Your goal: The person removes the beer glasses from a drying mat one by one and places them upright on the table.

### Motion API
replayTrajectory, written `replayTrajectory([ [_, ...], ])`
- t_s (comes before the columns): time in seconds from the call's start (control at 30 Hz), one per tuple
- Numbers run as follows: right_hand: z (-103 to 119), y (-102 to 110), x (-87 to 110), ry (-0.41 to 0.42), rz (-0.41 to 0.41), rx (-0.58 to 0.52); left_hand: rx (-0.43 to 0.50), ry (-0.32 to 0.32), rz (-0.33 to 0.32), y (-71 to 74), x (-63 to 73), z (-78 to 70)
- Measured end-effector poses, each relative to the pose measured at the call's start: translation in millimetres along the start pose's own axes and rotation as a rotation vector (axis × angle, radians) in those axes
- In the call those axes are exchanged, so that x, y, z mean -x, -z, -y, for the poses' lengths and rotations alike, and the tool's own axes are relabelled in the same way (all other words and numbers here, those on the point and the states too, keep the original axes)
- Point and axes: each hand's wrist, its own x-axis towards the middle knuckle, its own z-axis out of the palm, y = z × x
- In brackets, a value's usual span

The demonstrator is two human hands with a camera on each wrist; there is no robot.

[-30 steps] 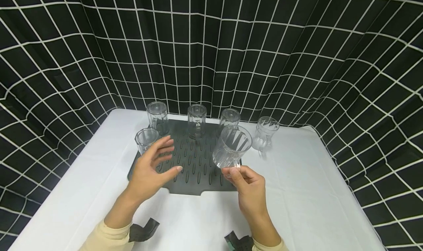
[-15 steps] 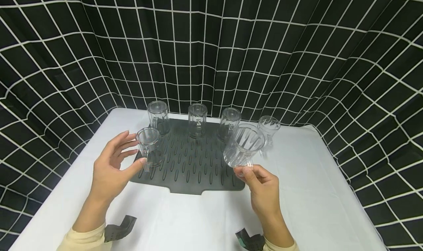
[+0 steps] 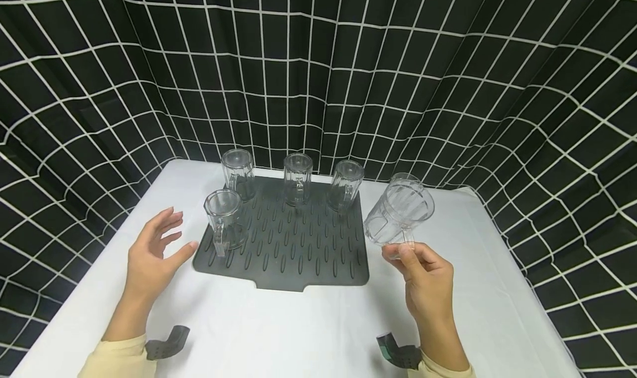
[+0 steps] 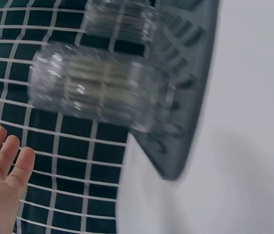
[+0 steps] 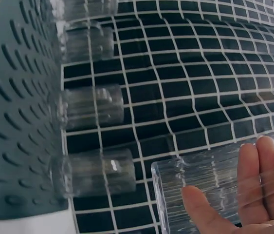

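Observation:
My right hand (image 3: 425, 273) pinches the handle of a clear glass mug (image 3: 398, 212) between thumb and fingers. The mug leans to the right, its wide end up, right of the ribbed dark grey drying mat (image 3: 283, 273). Behind it another glass (image 3: 405, 177) is mostly hidden. In the right wrist view, ridges show along the held mug (image 5: 210, 170), beside my fingers (image 5: 251, 180). My left hand (image 3: 154, 251) hovers with nothing in it, its fingers apart, left of a clear glass mug (image 3: 226, 218) on the mat's left side.
Three clear glass mugs stand along the mat's back edge: a left one (image 3: 239, 173), a middle one (image 3: 297, 179) and a right one (image 3: 345, 184). Under the mat is a white-covered table (image 3: 308, 334). Black cloth with a white grid (image 3: 298, 63) surrounds its back and sides.
My right hand has carried the mug rightward from over the mat. My left hand has moved left, away from the mat's front-left mug, which stays in place.

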Motion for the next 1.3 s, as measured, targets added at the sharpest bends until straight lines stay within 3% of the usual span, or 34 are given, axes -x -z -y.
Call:
replayTrajectory([
  [0.27, 9.0, 15.7, -6.4, 0.029, 0.013, -0.063, -0.06, 0.206, 0.047, 2.9, 7.7, 27.1],
  [0.47, 17.6, 28.1, -12.6, 0.023, -0.035, -0.06, -0.12, 0.351, 0.177, 3.2, 14.7, 44.3],
  [0.6, 23.0, 36.1, -15.5, -0.006, -0.091, 0.024, -0.116, 0.427, 0.24, 2.2, 20.2, 55.7],
  [0.97, 29.4, 59.2, -24.3, -0.034, -0.174, 0.094, -0.094, 0.442, 0.364, -3.3, 26.6, 82.7],
  [1.3, 29.4, 85.1, -40.8, -0.062, -0.271, 0.117, -0.287, 0.492, 0.475, -7.8, 22.6, 84.2],
])
